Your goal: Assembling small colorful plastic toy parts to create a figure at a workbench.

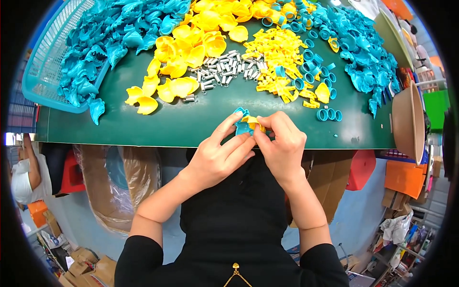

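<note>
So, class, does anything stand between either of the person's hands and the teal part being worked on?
Nothing visible separates the left hand from the teal part it holds. The right hand pinches a yellow piece, which stands between that hand and the teal part.

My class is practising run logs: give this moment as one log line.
left hand: holding teal part; right hand: pinching yellow piece; place: near edge, green table

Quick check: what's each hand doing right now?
Left hand: closed, holding a teal plastic piece.
Right hand: closed, thumb and fingers pinching a yellow plastic piece against the teal one.
</note>
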### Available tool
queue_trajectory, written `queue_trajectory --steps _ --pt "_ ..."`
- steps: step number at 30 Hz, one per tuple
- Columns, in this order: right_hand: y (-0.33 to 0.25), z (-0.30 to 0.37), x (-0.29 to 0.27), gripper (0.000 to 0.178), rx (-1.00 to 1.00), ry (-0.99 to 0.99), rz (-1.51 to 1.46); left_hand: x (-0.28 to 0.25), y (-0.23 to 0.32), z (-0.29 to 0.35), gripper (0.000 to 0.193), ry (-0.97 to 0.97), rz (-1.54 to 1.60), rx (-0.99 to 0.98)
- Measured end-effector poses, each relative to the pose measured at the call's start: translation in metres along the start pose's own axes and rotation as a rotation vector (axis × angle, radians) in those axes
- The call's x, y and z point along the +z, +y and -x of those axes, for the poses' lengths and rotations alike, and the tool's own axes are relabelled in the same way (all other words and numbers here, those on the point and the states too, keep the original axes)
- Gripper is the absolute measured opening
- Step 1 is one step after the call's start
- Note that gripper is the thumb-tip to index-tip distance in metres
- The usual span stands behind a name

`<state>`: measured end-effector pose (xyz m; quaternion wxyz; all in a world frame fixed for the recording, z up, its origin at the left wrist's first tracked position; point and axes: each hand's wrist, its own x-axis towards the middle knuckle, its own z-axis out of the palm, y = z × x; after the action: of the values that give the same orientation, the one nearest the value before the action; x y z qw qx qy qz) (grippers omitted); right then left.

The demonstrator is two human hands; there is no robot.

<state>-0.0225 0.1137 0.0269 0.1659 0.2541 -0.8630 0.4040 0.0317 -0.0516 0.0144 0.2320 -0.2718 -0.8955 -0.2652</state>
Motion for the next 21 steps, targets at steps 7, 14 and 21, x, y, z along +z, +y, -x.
queue_trajectory --steps 7,14,21 --pt "0.000 -0.008 -0.004 0.016 -0.034 -0.084 0.059 0.002 -0.002 0.002 0.038 0.019 0.010 0.027" --pt "-0.003 0.017 -0.022 0.025 0.003 -0.062 -0.001 0.003 0.004 -0.003 0.036 -0.019 -0.049 0.039" --pt "0.005 0.015 -0.039 0.030 0.036 0.011 -0.231 0.007 0.019 0.032 0.097 0.386 0.637 -0.341"
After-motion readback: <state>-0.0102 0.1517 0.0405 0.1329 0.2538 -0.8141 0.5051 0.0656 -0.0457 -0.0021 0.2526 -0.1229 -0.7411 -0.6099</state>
